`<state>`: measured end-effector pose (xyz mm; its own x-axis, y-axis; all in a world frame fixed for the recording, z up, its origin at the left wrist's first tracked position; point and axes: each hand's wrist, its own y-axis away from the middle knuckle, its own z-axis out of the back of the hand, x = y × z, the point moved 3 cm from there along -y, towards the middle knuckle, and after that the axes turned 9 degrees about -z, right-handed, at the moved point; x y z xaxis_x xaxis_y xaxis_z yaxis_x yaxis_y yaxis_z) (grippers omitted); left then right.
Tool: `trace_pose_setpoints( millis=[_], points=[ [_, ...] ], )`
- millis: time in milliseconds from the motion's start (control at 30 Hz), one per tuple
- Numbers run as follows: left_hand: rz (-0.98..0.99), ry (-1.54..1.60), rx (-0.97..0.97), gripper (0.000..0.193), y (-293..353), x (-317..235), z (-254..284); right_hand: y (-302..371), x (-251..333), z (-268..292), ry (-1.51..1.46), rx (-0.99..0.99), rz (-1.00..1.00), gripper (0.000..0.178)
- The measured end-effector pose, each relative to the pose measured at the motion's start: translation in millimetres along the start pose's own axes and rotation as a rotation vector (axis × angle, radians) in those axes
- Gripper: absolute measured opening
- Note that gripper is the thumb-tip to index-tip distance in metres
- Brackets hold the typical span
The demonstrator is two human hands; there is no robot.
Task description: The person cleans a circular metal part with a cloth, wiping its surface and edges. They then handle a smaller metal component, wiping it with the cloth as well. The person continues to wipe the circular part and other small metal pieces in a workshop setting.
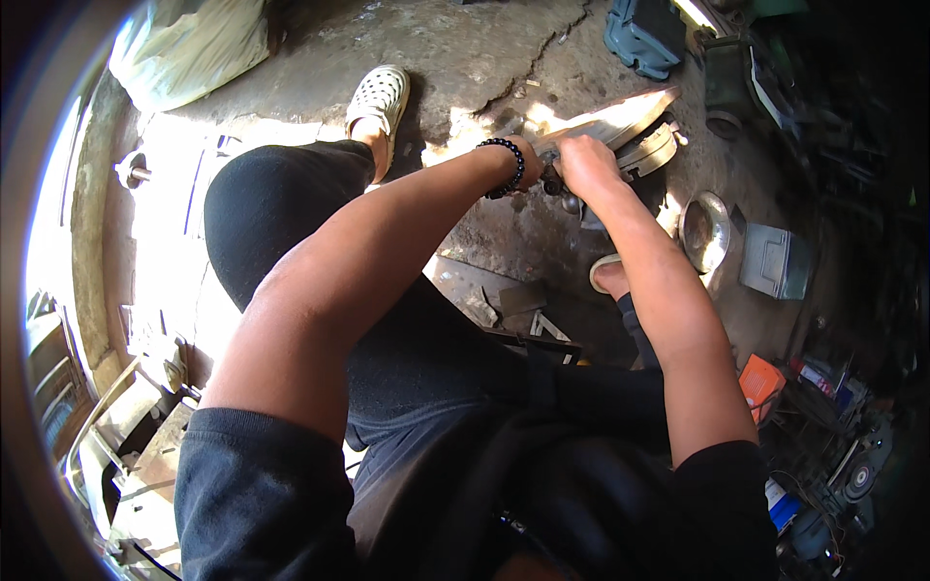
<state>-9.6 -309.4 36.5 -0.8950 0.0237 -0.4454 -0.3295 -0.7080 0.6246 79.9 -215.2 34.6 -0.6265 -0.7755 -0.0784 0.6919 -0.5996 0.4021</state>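
Observation:
Both my arms reach forward to a metal device [620,118] low over the concrete floor. It has a long flat tapering body and a curved metal piece [651,152] beside it; its exact kind is unclear. My right hand [587,167] is closed at the near end of this device, knuckles up. Close on its left is my left hand [529,165], below a black bead bracelet [503,145]. The wrist bends away, hiding most of its fingers. Dark rounded knobs [554,182] show between the two hands.
A blue-grey case [645,37] lies beyond the device. Right of me are a round metal bowl [705,232], a grey metal box [773,261] and an orange box [761,383]. Metal scraps [523,298] lie near my legs. A plastic sack [194,48] stands far left.

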Motion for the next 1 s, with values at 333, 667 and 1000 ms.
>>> trace_pose_setpoints(
  millis=[333, 667, 1000],
  points=[
    [-0.013, 0.075, -0.02, 0.023, -0.5, -18.0, 4.2, 18.1, -9.7, 7.1, -0.013, 0.021, -0.076, 0.018],
    [0.515, 0.652, -0.497, 0.034, -16.7, 39.7, 10.1, 1.7, -24.0, 2.2, -0.339, -0.166, -0.179, 0.029],
    [0.534, 0.759, -0.502, 0.031, -16.3, 23.0, 29.4, 78.9, -128.2, -130.1, -2.371, 0.02, -0.525, 0.035]
  ],
)
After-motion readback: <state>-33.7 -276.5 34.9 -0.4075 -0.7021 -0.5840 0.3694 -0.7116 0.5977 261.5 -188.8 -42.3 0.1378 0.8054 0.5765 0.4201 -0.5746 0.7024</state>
